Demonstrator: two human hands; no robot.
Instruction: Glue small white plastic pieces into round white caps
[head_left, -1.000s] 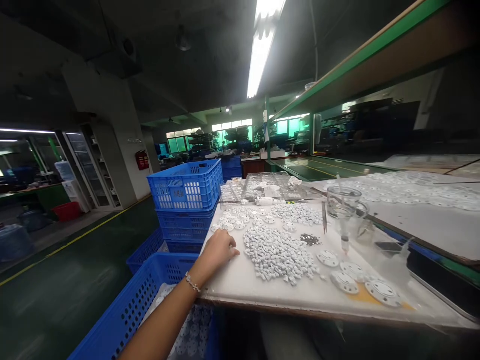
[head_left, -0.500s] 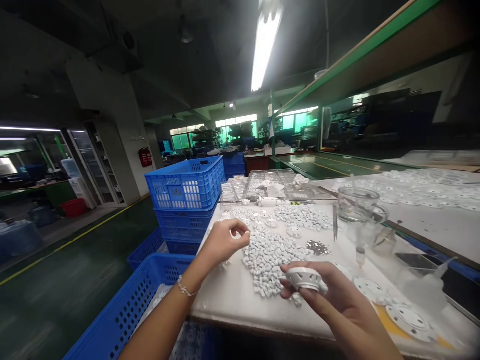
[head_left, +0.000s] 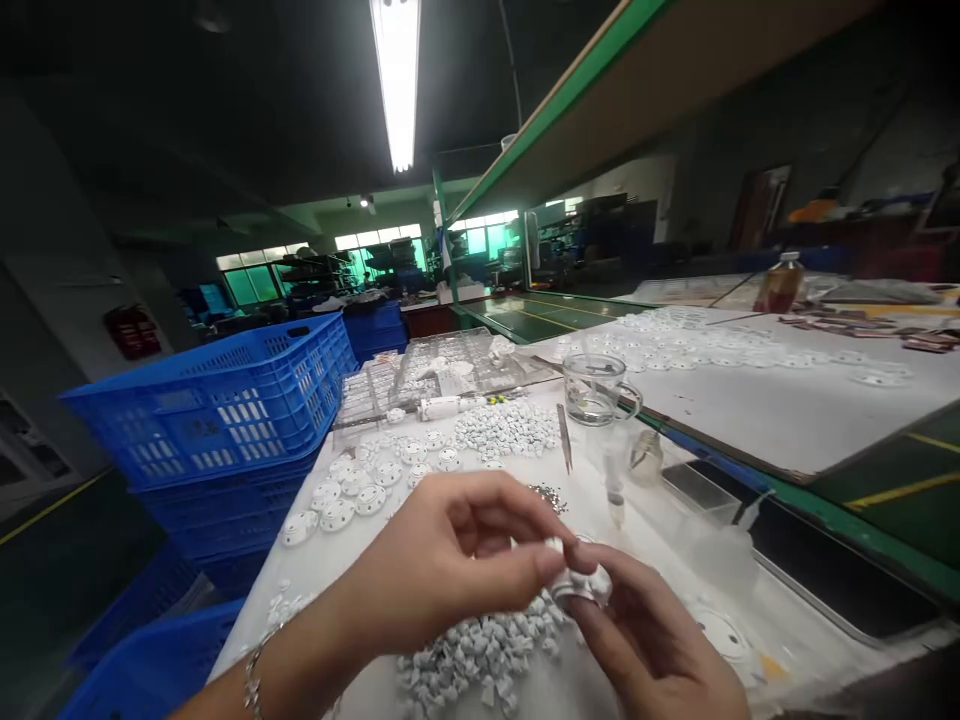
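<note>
A small white round part [head_left: 581, 582] is being held between both hands just above the near heap of white pieces [head_left: 480, 650], which is taken here as the landmark. The part is being gripped from below by the right hand [head_left: 652, 650], its fingers curled under the rim. The left hand [head_left: 442, 570] is being brought onto the part from the left, thumb and forefinger pinched together at its top; whether a smaller piece is being nipped between those fingertips cannot be told, since the spot is blurred.

Beyond the heap and to its left, rows of white discs [head_left: 360, 495] are being kept on the white table [head_left: 315, 570]. Further beyond the heap, a second pile of white pieces [head_left: 506, 428] is lying, with tweezers [head_left: 564, 450] and a scatter of small metal bits [head_left: 551, 495] to its right. A glass mug [head_left: 596, 388] is standing further back still. Left of the heap, off the table edge, blue crates [head_left: 217, 410] are being stacked.

As a judgement: the part is being worked directly over the loose heap, so anything slipped from the pinch is likely to be lost among similar pieces. A tilted grip could also let the part be seated crookedly.
</note>
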